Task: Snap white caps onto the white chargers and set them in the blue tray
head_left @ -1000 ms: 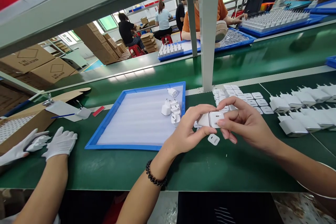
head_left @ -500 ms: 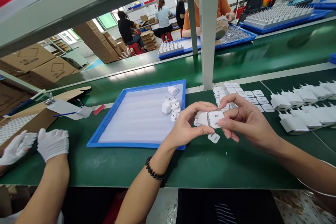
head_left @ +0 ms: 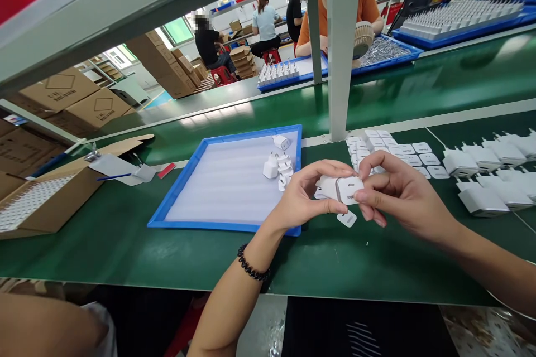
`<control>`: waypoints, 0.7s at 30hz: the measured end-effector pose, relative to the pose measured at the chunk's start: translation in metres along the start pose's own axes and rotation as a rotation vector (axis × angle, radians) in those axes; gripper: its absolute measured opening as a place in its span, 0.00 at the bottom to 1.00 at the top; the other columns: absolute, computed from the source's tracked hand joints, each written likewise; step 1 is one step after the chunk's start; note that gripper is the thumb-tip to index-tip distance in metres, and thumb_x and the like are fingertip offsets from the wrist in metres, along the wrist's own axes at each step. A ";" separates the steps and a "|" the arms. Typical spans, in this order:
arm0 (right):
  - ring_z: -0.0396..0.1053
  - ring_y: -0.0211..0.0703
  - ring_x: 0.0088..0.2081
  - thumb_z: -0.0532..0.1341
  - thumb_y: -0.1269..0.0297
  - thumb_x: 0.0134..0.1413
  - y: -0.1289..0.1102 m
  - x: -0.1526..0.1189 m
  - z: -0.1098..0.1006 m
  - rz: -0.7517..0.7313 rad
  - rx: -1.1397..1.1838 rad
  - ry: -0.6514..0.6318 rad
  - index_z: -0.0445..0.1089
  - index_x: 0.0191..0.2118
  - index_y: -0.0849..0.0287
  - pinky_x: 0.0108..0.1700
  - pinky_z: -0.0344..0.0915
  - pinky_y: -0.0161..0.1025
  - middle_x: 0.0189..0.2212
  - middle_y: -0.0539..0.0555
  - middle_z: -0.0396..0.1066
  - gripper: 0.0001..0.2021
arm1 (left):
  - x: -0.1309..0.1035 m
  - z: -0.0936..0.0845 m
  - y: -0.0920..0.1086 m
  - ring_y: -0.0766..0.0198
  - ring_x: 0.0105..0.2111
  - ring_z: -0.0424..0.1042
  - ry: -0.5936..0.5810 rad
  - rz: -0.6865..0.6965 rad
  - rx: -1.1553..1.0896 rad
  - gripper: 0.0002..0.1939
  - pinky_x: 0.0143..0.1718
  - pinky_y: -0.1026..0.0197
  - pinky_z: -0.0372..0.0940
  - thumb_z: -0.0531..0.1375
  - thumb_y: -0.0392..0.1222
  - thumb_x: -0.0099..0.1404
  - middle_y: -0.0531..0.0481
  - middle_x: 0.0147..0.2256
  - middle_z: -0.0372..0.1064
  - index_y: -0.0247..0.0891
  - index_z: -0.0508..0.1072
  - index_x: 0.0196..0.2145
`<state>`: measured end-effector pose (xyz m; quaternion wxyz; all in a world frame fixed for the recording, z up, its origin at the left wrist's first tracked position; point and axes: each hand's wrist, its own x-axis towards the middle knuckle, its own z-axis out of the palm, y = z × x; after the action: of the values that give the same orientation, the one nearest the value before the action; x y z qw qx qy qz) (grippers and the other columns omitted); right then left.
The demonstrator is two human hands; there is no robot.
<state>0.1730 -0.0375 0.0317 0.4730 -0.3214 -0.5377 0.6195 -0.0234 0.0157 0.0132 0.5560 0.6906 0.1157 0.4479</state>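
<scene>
Hands (head_left: pixel 345 192) gripping smooth, boxy white plug (head_left: pixel 345 188)

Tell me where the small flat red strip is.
In the head view, the red strip lies left of centre on the green bench, between the white sheet and the blue-rimmed rectangular tray.

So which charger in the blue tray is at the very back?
The white charger nearest the blue tray's far rim; the others bunch closer to the left hand.
</scene>
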 end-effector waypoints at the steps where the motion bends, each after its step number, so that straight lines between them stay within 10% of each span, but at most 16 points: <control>1: 0.64 0.33 0.16 0.69 0.60 0.56 0.000 0.000 0.000 0.005 -0.002 0.003 0.63 0.38 0.53 0.20 0.61 0.31 0.18 0.45 0.73 0.13 | 0.000 0.000 0.000 0.60 0.48 0.74 -0.002 0.004 -0.002 0.24 0.48 0.57 0.68 0.75 0.34 0.50 0.47 0.46 0.75 0.43 0.77 0.45; 21: 0.63 0.30 0.16 0.70 0.60 0.55 0.001 0.003 0.004 -0.017 -0.062 0.060 0.58 0.33 0.54 0.20 0.61 0.29 0.18 0.44 0.71 0.18 | -0.001 -0.002 -0.002 0.58 0.49 0.73 0.030 -0.017 0.034 0.22 0.50 0.54 0.67 0.74 0.36 0.51 0.46 0.46 0.75 0.42 0.76 0.44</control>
<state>0.1685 -0.0357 0.0322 0.4838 -0.3497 -0.5449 0.5888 -0.0242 0.0171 0.0107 0.5461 0.6921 0.1374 0.4516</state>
